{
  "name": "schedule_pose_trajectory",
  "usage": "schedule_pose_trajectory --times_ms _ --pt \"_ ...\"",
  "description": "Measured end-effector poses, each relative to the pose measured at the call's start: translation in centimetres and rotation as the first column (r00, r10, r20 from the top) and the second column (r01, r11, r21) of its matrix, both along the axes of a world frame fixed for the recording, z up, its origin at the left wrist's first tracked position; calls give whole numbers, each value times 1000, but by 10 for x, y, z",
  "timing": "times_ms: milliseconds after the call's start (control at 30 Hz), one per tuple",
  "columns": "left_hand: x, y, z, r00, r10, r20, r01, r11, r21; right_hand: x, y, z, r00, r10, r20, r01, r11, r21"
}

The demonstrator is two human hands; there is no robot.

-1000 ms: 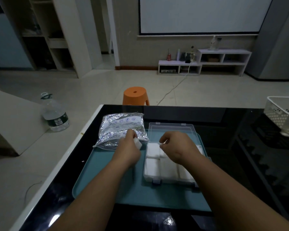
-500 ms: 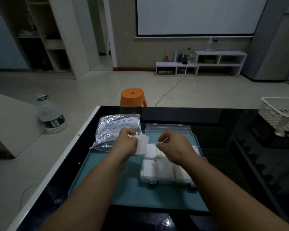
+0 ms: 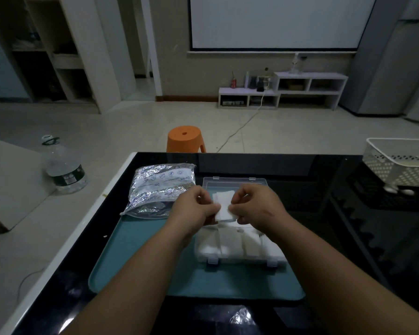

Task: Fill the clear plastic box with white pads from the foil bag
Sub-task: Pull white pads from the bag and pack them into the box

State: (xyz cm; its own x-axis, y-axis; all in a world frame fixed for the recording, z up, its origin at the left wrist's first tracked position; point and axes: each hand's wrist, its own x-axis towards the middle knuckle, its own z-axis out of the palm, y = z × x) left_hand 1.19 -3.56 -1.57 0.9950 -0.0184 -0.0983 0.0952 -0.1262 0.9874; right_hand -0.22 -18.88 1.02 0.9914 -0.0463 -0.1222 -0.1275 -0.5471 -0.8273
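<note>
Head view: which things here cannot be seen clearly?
- Clear plastic box, far compartments: hidden by both hands and the held white pad.
- Foil bag: its opening is covered by the left hand; print too small.
- White basket: cut off by the right edge.

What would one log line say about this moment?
left hand: holds white pad | right hand: same pad | clear box: open, partly filled | foil bag: on tray

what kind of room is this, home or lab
Probably a home living room, not a lab: a projection screen above a low white shelf unit, tiled floor, an orange plastic stool beside the glossy black table.
</note>
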Motion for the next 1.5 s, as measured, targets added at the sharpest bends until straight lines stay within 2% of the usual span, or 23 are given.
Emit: schedule_pose_trajectory --times_ms 133,267,400,467,567,600,667,733,867,967,1100,1233,1333,1400,1500 --pt "-5 -19 -3 999 -44 16 41 990 133 0 -14 4 996 25 -80 -38 986 -164" --pt "-10 -34 -9 995 -95 6 91 972 217 1 -24 5 968 10 -249 -72 968 -241" --pt "-13 -42 -14 985 -162 -53 170 935 312 11 -28 -4 893 -9 -450 -173 917 -361" --pt "-14 -44 -16 981 -184 -54 190 885 425 14 -30 -10 887 -31 -461 -185 890 -416" --pt "-15 -48 -18 975 -218 -33 196 791 579 13 -35 -21 938 -43 -344 -111 902 -416" --pt "-15 -49 -17 974 -226 -21 190 760 621 12 -35 -23 935 -43 -352 -117 900 -420" --pt "-16 -50 -18 973 -231 -4 174 722 670 16 -30 -26 878 -44 -476 -203 867 -456" --pt "-17 -50 -20 973 -231 -5 171 708 685 21 -27 -27 845 -65 -531 -237 845 -479" --pt "-17 -49 -24 973 -232 2 160 677 718 23 -27 -31 854 -74 -515 -255 804 -538" --pt "-19 -50 -28 971 -239 21 145 654 743 21 -26 -31 873 -56 -484 -290 739 -608" --pt "-20 -50 -32 960 -271 62 108 570 815 18 -25 -28 875 -1 -484 -362 661 -657" --pt "-14 -45 -33 953 -304 21 166 575 801 17 -27 -29 897 -30 -440 -282 729 -623" --pt "-13 -42 -33 938 -347 6 203 563 801 19 -23 -28 894 -9 -448 -306 720 -624" --pt "-11 -38 -31 938 -346 15 207 594 778 21 -20 -28 910 -7 -415 -277 733 -621" --pt "-4 -22 -23 963 -258 80 123 681 722 24 -16 -28 953 15 -301 -208 756 -621"
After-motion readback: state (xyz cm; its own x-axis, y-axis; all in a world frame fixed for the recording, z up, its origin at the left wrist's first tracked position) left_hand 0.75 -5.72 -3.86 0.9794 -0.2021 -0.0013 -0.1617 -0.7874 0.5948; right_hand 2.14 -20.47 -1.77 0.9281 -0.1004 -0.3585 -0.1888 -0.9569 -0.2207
